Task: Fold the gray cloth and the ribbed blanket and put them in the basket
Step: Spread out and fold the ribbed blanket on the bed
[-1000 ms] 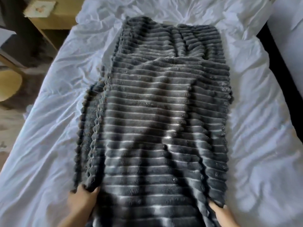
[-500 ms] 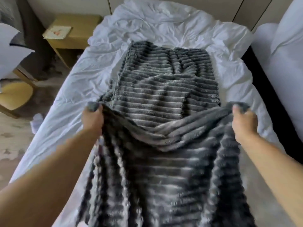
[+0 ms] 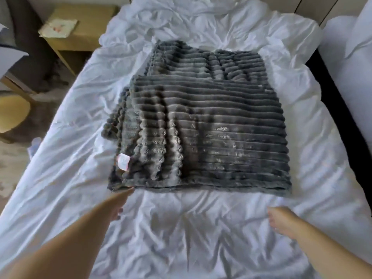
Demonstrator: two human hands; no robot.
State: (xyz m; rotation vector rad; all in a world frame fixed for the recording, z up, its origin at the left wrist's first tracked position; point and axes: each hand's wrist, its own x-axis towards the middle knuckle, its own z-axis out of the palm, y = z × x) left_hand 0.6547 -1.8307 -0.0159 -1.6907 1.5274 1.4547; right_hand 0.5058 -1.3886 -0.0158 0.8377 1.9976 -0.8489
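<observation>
A bed (image 3: 201,238) under a rumpled white sheet fills the view, with a wooden nightstand (image 3: 84,41) at 11 o'clock beside it carrying a sheet of paper (image 3: 58,27). The ribbed blanket (image 3: 211,127) lies at the middle of the bed, doubled over on itself: its upper layer stops short of the far edge, so a strip of the lower layer shows at 12 o'clock, and its left side at 9 o'clock is bunched, with a small pale label (image 3: 123,161) sticking out. The left hand (image 3: 117,206), at 7 o'clock, has its fingers loosely stretched toward the blanket's near left corner, just beside it and gripping nothing. The right hand (image 3: 283,220), at 5 o'clock, hangs relaxed above the sheet, apart from the blanket and empty. As a judgement, the blanket is part-folded and likely needs another fold and its edges squared. Neither the gray cloth nor the basket is in view, so that part looks not yet done.
</observation>
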